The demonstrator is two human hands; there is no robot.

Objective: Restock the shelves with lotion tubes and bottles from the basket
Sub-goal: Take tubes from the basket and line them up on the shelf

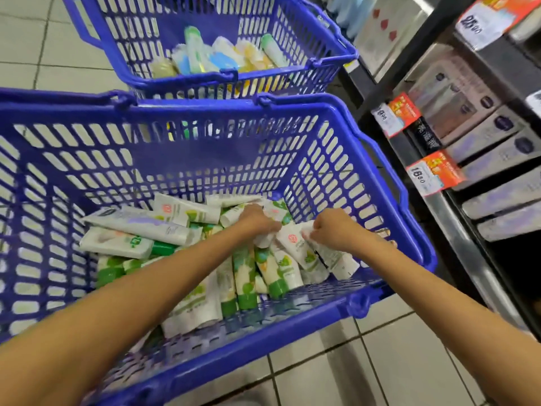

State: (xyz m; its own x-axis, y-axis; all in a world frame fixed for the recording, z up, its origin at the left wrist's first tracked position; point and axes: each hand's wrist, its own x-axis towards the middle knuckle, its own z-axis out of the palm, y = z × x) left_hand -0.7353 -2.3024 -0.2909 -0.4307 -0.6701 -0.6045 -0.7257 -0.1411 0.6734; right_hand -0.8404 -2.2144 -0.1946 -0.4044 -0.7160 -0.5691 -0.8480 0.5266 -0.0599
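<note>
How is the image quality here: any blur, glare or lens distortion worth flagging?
Head view: even, soft store light, no hard shadows; the wide lens bows the rim of the near basket; the left hand and right hand among the lotion tubes are slightly smeared; the shelf boxes at right are blurred, yet one price tag is legible; mild glare on the metal shelf edge.

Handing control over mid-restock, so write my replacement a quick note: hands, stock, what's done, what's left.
Left hand grips a tube in the near basket; right hand pinches another beside it.
Lotion tubes lie piled on that basket's floor; the far basket holds more tubes and bottles.
Done: both grips made, nothing lifted out.
Left: carry them to the shelves on the right, then keep emptying.
</note>
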